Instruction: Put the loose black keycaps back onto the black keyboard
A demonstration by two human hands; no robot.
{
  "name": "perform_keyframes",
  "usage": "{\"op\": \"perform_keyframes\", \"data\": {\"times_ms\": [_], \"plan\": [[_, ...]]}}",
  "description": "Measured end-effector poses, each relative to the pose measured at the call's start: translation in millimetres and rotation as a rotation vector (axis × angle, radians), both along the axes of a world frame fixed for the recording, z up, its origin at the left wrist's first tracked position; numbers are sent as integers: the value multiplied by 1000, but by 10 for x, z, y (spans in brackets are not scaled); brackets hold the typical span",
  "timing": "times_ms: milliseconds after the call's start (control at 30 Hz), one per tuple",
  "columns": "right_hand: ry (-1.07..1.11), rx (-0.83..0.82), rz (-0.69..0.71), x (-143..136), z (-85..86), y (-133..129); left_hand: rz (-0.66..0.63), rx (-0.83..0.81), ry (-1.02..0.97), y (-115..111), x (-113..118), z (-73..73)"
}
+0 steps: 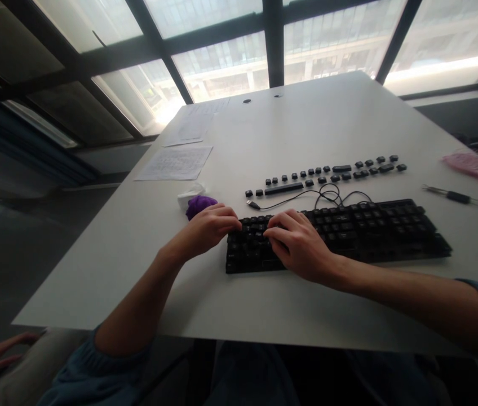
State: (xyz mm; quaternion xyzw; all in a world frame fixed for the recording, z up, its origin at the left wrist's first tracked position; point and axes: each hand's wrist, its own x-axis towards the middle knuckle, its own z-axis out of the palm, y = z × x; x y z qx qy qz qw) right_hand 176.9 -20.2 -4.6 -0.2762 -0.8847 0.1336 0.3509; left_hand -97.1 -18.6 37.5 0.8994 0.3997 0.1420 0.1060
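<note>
Keyboard [344,227] bore left hand [216,221] at its left end, right hand [297,243] inboard; fingers curled, any pinch could not be told; loose keycaps [341,168] lay beyond it

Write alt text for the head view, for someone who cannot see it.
A person's bare left hand and right hand are on the left end of a black keyboard on a white table. Beyond it lie loose keycaps in two rows and a looped USB cable; a purple bundle sits left, a pink brush right.
</note>
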Motion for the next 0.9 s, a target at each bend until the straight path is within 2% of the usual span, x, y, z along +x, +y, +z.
{"op": "perform_keyframes", "data": {"times_ms": [267,900], "plan": [[10,11,0,6,-2,-5,-28,4,-6,8,-38,-25],[13,19,2,7,15,-1,17,-4,-90,8,33,-18]]}}
